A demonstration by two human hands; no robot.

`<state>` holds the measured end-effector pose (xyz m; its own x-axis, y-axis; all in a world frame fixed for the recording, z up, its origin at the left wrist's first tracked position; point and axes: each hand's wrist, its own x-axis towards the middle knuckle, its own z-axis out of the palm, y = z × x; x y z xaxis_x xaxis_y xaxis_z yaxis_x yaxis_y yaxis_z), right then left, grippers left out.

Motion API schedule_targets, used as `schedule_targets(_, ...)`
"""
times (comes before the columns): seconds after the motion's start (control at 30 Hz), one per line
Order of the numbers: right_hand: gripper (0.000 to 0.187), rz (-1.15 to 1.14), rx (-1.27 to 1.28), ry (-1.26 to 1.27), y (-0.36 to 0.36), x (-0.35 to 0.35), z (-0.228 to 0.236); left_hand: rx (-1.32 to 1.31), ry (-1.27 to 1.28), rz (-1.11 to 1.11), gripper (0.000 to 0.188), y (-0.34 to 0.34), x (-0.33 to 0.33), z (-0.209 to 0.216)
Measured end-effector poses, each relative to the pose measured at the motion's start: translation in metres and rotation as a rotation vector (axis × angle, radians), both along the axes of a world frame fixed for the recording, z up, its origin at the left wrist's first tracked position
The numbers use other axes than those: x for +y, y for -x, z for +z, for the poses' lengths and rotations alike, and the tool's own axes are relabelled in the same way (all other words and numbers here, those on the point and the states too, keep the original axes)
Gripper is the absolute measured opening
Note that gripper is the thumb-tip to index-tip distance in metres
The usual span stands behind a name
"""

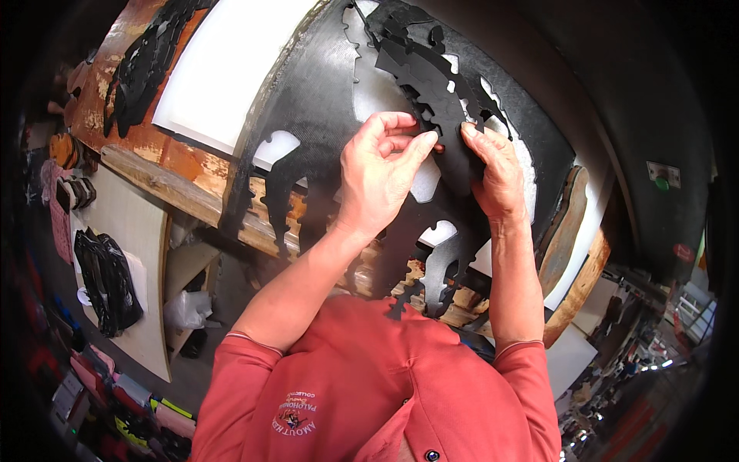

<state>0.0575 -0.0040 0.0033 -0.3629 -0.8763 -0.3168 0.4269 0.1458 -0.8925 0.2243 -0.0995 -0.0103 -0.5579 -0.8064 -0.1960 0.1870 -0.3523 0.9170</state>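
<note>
A black, leather-like sheet with scalloped cut-outs rises in front of me over the work surface. My right hand grips its right edge, thumb on top and the other fingers mostly hidden behind it. Close beside it on the left, my left hand is closed, thumb and curled fingers drawn together at the sheet's cut edge. Whatever sits between those fingertips is hidden. Below both hands hang dark, notched strips of scrap with holes in them, reaching down near my shirt.
A larger black sheet lies beneath the work. To its left are a white board and black scraps on a worn wooden table. A dark machine body stands close on the right. A black plastic bag lies lower left.
</note>
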Motion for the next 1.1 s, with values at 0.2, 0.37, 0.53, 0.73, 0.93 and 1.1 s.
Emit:
schedule_targets(0.2, 0.025, 0.009, 0.019, 0.019, 0.001, 0.0, -0.001, -0.012, 0.073, 0.101, 0.028, 0.004, 0.005, -0.003)
schedule_targets(0.37, 0.02, -0.045, 0.029, -0.012, -0.001, 0.0, -0.004, -0.134, 0.286, 0.057, 0.026, 0.003, 0.012, 0.003)
schedule_targets(0.53, 0.02, -0.061, 0.132, -0.01, -0.004, -0.001, -0.008, -0.196, 0.325, 0.001, 0.024, -0.003, -0.001, 0.008)
schedule_targets(0.73, 0.022, -0.111, 0.219, -0.021, -0.008, 0.001, -0.011, -0.242, 0.337, -0.052, 0.029, -0.002, -0.006, 0.014)
schedule_targets(0.93, 0.018, -0.237, 0.285, 0.067, -0.019, 0.002, -0.016, -0.083, 0.045, -0.006, 0.033, 0.009, 0.009, 0.016)
schedule_targets(1.1, 0.018, -0.257, 0.306, 0.016, -0.022, -0.001, -0.014, -0.028, 0.005, 0.041, 0.018, 0.009, 0.006, 0.01)
